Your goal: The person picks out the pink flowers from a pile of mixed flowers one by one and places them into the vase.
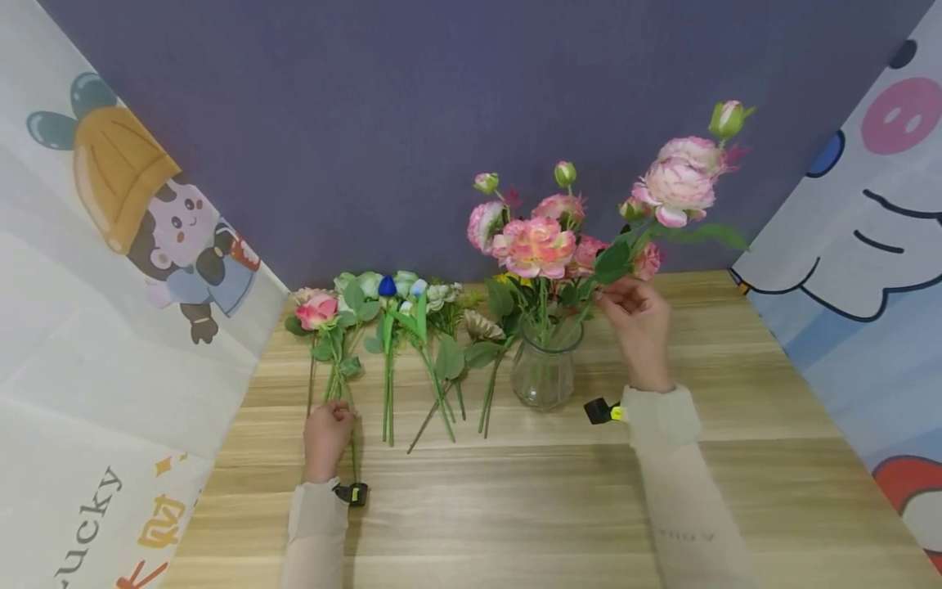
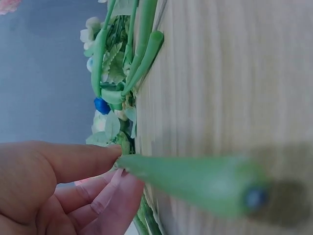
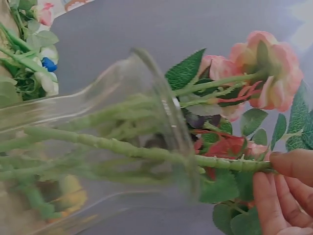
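My right hand [image 1: 639, 331] pinches the green stem [image 3: 227, 163] of a pale pink peony-like flower [image 1: 679, 184] just above the rim of a clear glass vase [image 1: 543, 383]. In the right wrist view the stem's lower part slants down inside the glass. Several other pink flowers [image 1: 536, 247] stand in the vase. At the left, my left hand [image 1: 329, 438] pinches a green stem [image 2: 195, 181] between thumb and fingers, close to the stem's cut end. That stem runs up toward a pink rose [image 1: 318, 312] lying at the table's back left.
Several loose flowers lie along the back of the wooden table [image 1: 478, 515], among them a blue bud [image 1: 387, 285], white-green blooms [image 1: 405, 283] and a beige flower [image 1: 482, 325] just left of the vase. A dark blue panel [image 1: 353, 147] stands behind; printed panels flank both sides.
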